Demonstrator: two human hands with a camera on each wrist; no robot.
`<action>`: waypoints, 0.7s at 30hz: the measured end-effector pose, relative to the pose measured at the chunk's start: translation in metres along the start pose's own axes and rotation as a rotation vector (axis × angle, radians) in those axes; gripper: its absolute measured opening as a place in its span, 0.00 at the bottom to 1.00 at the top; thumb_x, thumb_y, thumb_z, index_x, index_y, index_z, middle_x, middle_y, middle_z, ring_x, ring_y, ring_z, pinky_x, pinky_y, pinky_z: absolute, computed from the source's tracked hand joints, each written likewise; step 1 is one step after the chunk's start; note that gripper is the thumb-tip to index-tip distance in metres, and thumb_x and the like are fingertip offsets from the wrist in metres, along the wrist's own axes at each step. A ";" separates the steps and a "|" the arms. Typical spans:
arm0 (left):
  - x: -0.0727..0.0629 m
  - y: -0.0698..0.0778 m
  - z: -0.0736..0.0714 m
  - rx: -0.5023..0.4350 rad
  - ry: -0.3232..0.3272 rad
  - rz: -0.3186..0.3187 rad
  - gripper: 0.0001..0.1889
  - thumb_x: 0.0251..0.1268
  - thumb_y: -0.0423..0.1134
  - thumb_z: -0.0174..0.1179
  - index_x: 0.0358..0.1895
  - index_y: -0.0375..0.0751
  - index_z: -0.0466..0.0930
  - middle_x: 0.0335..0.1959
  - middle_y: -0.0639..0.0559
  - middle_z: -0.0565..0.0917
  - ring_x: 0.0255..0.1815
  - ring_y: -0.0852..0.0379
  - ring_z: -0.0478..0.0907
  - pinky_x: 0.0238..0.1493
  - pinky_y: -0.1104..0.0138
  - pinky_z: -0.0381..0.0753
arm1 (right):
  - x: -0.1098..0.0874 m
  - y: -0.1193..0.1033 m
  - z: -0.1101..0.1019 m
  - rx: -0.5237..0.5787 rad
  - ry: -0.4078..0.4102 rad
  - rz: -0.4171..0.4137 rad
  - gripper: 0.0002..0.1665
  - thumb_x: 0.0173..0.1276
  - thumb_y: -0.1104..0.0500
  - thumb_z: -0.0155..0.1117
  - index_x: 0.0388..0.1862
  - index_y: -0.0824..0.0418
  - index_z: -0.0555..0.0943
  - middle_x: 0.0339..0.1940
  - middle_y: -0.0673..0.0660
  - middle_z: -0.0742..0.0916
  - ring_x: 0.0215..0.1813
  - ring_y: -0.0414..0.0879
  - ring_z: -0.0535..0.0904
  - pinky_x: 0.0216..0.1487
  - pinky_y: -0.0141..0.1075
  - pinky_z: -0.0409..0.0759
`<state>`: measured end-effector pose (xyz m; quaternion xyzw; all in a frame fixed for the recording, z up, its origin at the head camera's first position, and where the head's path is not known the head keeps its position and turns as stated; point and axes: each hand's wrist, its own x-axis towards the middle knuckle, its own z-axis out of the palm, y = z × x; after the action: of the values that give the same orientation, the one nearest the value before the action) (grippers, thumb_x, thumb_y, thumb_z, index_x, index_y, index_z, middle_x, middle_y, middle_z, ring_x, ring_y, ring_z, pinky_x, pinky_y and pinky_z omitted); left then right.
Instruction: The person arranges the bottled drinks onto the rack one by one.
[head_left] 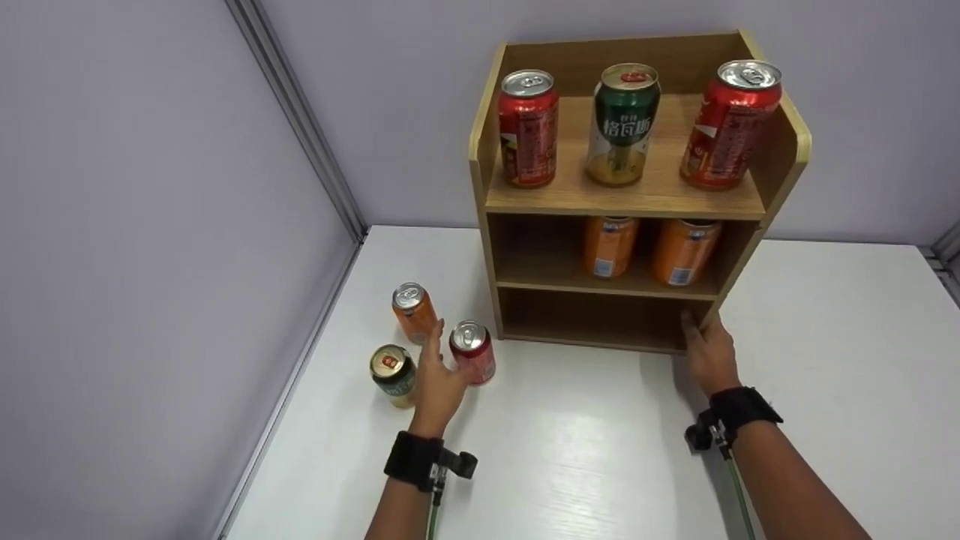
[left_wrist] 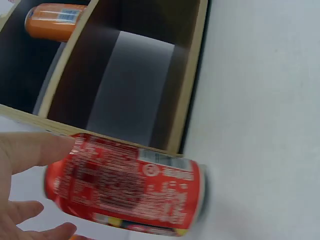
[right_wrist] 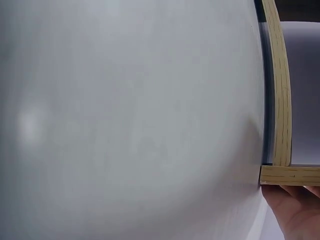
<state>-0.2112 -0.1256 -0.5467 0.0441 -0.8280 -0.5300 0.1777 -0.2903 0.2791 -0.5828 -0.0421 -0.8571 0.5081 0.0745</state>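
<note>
My left hand (head_left: 439, 386) is at the left of a wooden shelf, fingers spread among three standing cans. Its thumb reaches the red can (head_left: 474, 358); in the left wrist view the thumb (left_wrist: 42, 150) overlaps the can's upper end, with the other fingers apart from it. An orange can (head_left: 414, 315) stands just beyond the fingertips, and a green and gold can (head_left: 394, 376) is on the hand's outer side. My right hand (head_left: 711, 356) grips the lower right side panel of the wooden shelf (head_left: 622, 202); some of its fingers are hidden behind the panel.
On the top board stand a red can (head_left: 529, 131), a green can (head_left: 624, 127) and another red can (head_left: 727, 127). Two orange cans, a left one (head_left: 611, 246) and a right one (head_left: 684, 253), occupy the middle level. A grey wall (head_left: 172, 247) borders the white table (head_left: 577, 450).
</note>
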 end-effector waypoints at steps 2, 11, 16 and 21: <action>-0.004 -0.007 0.005 -0.019 -0.013 -0.019 0.42 0.46 0.21 0.63 0.72 0.33 0.61 0.68 0.35 0.68 0.65 0.37 0.66 0.61 0.47 0.68 | -0.004 0.003 -0.002 -0.011 0.002 0.009 0.45 0.75 0.33 0.39 0.79 0.61 0.50 0.72 0.70 0.66 0.71 0.63 0.60 0.68 0.57 0.57; -0.009 -0.023 0.018 -0.050 0.032 -0.049 0.42 0.43 0.27 0.74 0.68 0.32 0.67 0.62 0.37 0.74 0.59 0.40 0.71 0.60 0.48 0.67 | -0.004 0.006 -0.002 -0.021 -0.014 0.005 0.44 0.76 0.34 0.38 0.79 0.59 0.49 0.73 0.69 0.65 0.73 0.64 0.58 0.68 0.57 0.56; -0.006 -0.028 0.023 -0.123 0.036 -0.060 0.43 0.41 0.24 0.73 0.67 0.32 0.66 0.64 0.37 0.72 0.63 0.40 0.67 0.64 0.47 0.62 | -0.001 0.004 -0.001 -0.009 -0.016 0.000 0.44 0.76 0.35 0.38 0.79 0.60 0.49 0.72 0.69 0.66 0.72 0.64 0.59 0.68 0.57 0.56; -0.003 -0.036 0.030 -0.128 0.050 -0.063 0.45 0.38 0.25 0.76 0.67 0.33 0.66 0.63 0.37 0.72 0.63 0.41 0.68 0.65 0.49 0.62 | 0.001 0.003 -0.001 0.000 -0.013 -0.006 0.43 0.76 0.35 0.39 0.79 0.59 0.49 0.72 0.69 0.66 0.71 0.64 0.60 0.67 0.57 0.57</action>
<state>-0.2229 -0.1141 -0.5908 0.0718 -0.7860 -0.5858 0.1840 -0.2912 0.2814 -0.5854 -0.0365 -0.8576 0.5081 0.0705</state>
